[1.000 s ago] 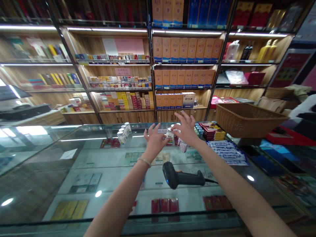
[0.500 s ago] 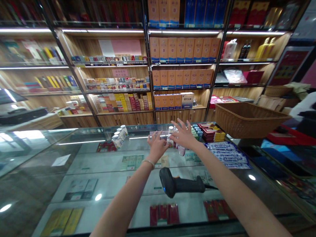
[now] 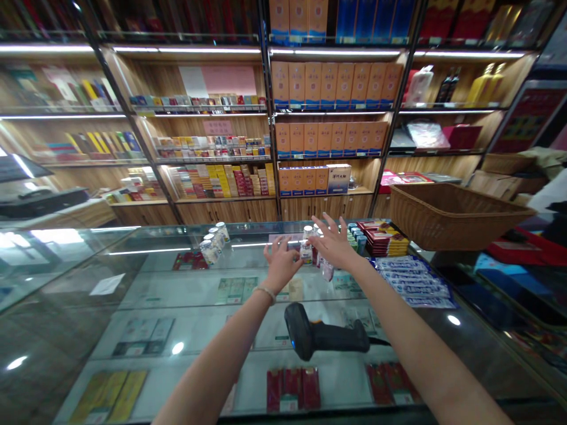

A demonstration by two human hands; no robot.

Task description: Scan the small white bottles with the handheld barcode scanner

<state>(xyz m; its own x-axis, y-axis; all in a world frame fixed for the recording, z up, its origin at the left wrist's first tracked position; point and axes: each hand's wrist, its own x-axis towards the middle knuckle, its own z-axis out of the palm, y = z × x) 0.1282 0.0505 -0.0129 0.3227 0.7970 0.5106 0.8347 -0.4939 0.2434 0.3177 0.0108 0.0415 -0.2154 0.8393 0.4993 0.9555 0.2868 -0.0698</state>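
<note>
Head view: left hand (image 3: 282, 267), white bottle (image 3: 306, 252) now lower in frame

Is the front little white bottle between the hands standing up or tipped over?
Standing up: the white bottle between the left hand and right hand has its pale top above its printed side.

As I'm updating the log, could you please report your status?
Left hand, right hand both at front bottle, grip unclear. Bottle upright on counter. Scanner lies nearer, clear of bottle.
</note>
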